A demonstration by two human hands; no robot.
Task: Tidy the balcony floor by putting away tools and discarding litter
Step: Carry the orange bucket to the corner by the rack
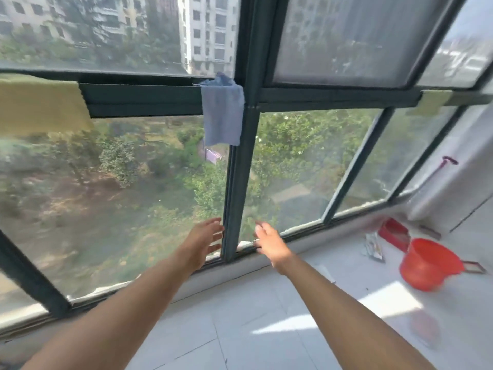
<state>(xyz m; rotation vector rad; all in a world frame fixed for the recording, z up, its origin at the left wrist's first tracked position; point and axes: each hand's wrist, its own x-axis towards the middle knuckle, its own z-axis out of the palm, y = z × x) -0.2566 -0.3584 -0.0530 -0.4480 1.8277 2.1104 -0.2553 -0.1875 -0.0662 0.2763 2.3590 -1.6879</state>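
I see one container, a round orange-red plastic bucket [426, 263] standing on the white tiled balcony floor [266, 316] toward its right edge; its opening faces away from me, so I cannot tell what is in it. A dark red handle piece [473, 266] pokes out just beside the bucket on its right. Behind the bucket, near the floor's far right corner, a flat red plastic dustpan-like tool [394, 234] lies against the base of the white wall [453, 182], and a crumpled printed litter wrapper [373, 247] lies between that tool and the window sill, just left of the bucket. A pale stick with a dark red tip [440, 169] leans on the wall above them.

My left hand [205, 243] and my right hand [270, 243] are both stretched out toward the foot of the dark green window frame post [234, 196], one on either side of it. Both have their fingers spread and loose, holding nothing. The right fingers [260, 227] are near a small pale thing on the sill that is too blurred to name. The litter and tools lie well apart from both hands, off to the right.

A blue cloth [222, 113] hangs over the frame's crossbar above the hands, and a yellow cloth [40, 105] hangs at the left edge.
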